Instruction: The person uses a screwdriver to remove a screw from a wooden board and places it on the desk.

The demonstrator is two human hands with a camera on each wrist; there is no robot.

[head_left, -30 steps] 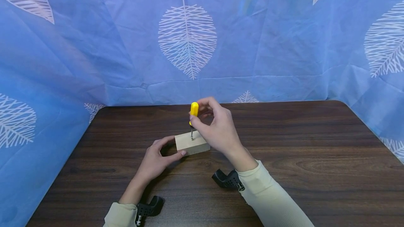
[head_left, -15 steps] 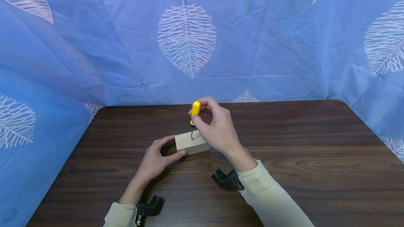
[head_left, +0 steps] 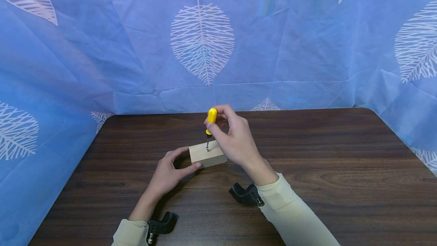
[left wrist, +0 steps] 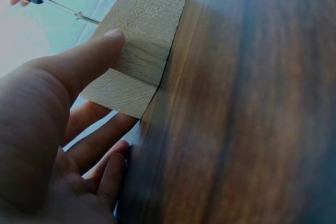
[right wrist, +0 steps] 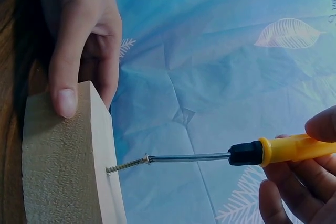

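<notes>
One screwdriver (right wrist: 247, 153), one screw (right wrist: 127, 165), one block (head_left: 208, 156), two hands (head_left: 240, 139).

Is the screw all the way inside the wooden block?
No, the right wrist view shows the screw sticking out of the wooden block, its head and many threads in plain sight.

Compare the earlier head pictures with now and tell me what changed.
In the head view, the handle end of the screwdriver has shifted slightly right and up. Nothing was taken hold of or let go: the right hand still holds the screwdriver, the left hand still grips the wooden block, which has not visibly moved.
</notes>
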